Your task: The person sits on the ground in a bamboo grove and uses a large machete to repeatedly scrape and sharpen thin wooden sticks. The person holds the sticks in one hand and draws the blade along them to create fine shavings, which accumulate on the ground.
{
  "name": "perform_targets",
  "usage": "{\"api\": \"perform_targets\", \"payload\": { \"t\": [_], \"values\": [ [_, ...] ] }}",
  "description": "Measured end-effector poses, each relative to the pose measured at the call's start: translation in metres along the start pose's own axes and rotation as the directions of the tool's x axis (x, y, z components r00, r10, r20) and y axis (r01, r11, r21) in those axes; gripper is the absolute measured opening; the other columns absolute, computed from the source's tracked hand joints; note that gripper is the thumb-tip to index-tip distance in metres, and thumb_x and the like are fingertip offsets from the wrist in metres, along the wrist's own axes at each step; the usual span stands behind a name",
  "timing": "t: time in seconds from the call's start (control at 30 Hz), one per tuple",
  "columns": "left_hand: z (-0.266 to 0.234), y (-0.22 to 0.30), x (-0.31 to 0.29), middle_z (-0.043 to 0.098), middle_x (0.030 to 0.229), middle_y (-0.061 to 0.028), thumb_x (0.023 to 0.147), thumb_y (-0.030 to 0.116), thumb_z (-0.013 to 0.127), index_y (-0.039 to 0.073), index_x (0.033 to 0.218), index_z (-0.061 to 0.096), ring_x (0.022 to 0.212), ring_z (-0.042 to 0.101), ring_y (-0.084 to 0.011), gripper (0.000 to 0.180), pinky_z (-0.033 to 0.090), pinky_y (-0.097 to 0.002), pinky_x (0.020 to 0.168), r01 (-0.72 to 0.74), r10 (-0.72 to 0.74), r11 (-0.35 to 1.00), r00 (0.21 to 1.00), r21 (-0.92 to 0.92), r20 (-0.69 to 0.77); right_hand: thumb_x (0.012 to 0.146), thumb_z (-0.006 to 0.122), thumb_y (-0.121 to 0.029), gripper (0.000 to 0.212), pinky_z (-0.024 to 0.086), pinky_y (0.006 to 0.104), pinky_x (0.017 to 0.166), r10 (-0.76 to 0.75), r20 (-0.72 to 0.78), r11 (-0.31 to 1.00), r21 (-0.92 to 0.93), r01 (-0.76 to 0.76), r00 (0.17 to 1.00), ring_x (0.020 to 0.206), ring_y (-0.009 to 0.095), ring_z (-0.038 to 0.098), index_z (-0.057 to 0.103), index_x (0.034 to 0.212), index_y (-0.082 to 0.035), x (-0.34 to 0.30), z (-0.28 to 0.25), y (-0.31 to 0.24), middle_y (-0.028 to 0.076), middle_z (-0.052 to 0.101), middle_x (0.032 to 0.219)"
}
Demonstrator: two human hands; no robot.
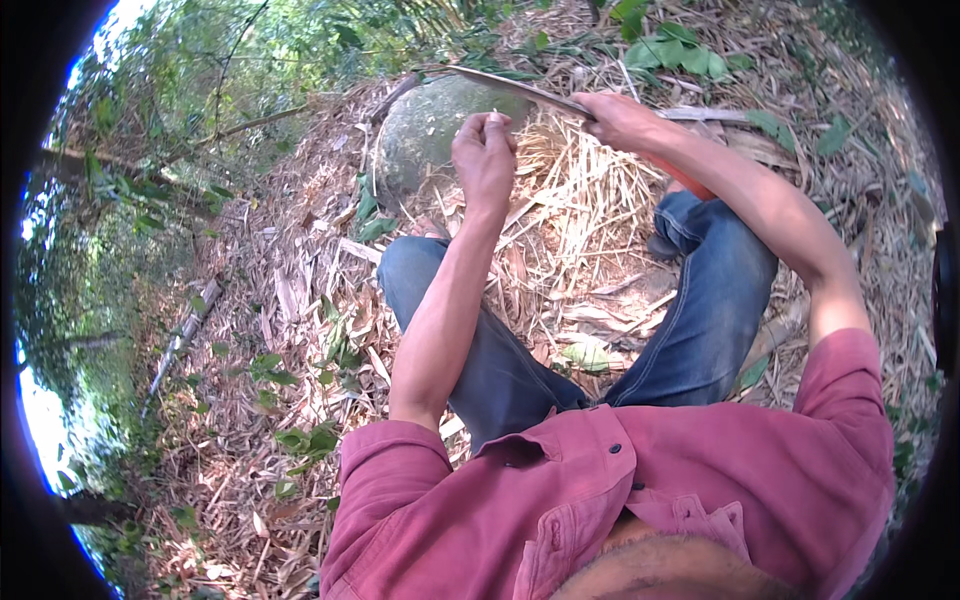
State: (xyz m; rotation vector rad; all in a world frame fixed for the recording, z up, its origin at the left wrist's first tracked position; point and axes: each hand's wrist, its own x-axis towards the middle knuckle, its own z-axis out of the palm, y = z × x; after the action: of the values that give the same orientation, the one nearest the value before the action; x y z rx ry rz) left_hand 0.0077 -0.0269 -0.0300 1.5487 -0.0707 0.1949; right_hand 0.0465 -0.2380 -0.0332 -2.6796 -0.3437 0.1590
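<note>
My right hand (622, 122) grips a machete (520, 88), its long blade pointing left across the top of a big mossy rock (415, 130). The fist hides the machete's handle. My left hand (485, 160) is raised in front of the rock's right side, a little nearer to me than the blade and apart from it. Its fingers are pinched together, thumb up; something small and pale may show at the tips, too small to name. Below the two hands lies a heap of pale split strips (585, 195), like bamboo or cane shavings.
My bent legs in blue jeans (715, 290) stand either side of the shavings. Dry leaf litter (270, 400) covers the ground. Green broad leaves (680, 50) grow beyond the machete. A grey stick (185, 335) lies at the left, with thin branches (240, 128) and shrubs farther off.
</note>
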Motion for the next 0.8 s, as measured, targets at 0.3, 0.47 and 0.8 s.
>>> {"api": "perform_targets", "payload": {
  "t": [0.3, 0.47, 0.8],
  "values": [
    [-0.018, 0.009, -0.007, 0.049, 0.063, 0.0015, 0.094, 0.016, 0.051, 0.003, 0.091, 0.057, 0.048, 0.041, -0.0031, 0.014, 0.03, -0.0178, 0.04, 0.139, -0.121, 0.962, 0.988, -0.235, 0.092, 0.092, 0.053, -0.029, 0.026, 0.042, 0.0386, 0.056, -0.229, -0.275, 0.962, 0.086, 0.261, 0.934, 0.057, 0.023, 0.055, 0.058, 0.098, -0.004, -0.025, -0.015, -0.03, 0.012, 0.056, 0.064],
    [-0.004, 0.009, -0.006, 0.053, 0.063, -0.0004, 0.093, 0.016, 0.054, 0.004, 0.092, 0.058, 0.046, 0.045, -0.0042, 0.013, 0.032, -0.0179, 0.038, 0.184, -0.157, 0.965, 0.976, -0.188, 0.149, 0.091, 0.054, -0.023, 0.023, 0.048, 0.0382, 0.058, -0.467, -0.416, 0.862, -0.017, 0.507, 0.78, 0.065, 0.026, 0.064, 0.056, 0.11, -0.01, -0.026, -0.012, -0.052, 0.013, 0.063, 0.072],
    [0.007, 0.001, -0.012, 0.054, 0.062, -0.0029, 0.094, 0.012, 0.049, 0.0, 0.086, 0.055, 0.046, 0.045, -0.0062, 0.016, 0.034, -0.0217, 0.039, 0.084, -0.06, 0.99, 0.978, -0.113, 0.198, 0.091, 0.051, -0.016, 0.036, 0.054, 0.0404, 0.064, -0.507, -0.294, 0.86, -0.105, 0.5, 0.81, 0.074, 0.029, 0.066, 0.045, 0.127, -0.016, -0.035, 0.001, -0.055, 0.014, 0.065, 0.093]
  ]
}}
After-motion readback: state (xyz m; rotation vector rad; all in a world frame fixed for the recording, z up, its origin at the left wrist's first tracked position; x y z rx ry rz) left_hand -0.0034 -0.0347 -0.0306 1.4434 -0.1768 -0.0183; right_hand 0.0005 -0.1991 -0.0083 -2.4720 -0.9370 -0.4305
